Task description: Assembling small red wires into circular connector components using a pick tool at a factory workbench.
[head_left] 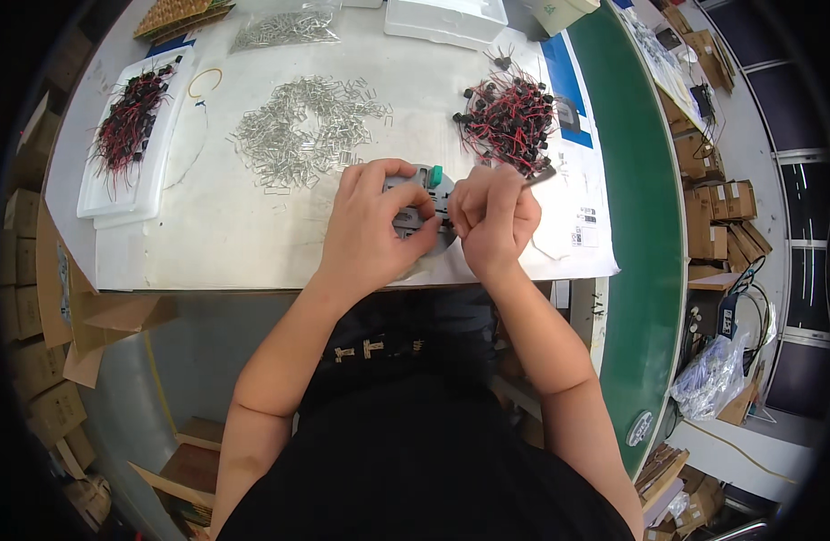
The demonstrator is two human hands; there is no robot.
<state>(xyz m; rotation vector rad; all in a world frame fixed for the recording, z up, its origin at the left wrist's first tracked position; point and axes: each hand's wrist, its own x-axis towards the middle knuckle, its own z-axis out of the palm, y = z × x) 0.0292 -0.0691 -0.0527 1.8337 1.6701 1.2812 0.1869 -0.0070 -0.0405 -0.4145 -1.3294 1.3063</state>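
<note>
A round grey fixture (pixel 418 236) with slots and a green block (pixel 435 176) lies near the table's front edge. My left hand (pixel 374 216) curls over its left side, thumb and fingertips closed on it. My right hand (pixel 496 212) is closed at its right side. A dark, thin metal tool (pixel 541 177), perhaps tweezers, sticks out of the right fist. The fingertips meet at a small dark part on the fixture that I cannot make out. Beyond the right hand lies a heap of small black components with red and black wires (pixel 509 117).
A pile of U-shaped metal clips (pixel 298 135) spreads at centre left, behind it a clear bag of clips (pixel 288 29). A white tray (pixel 153 194) holds more wired components at left. A white plastic box (pixel 446 22) stands at the back. Cardboard boxes (pixel 730 198) sit far right.
</note>
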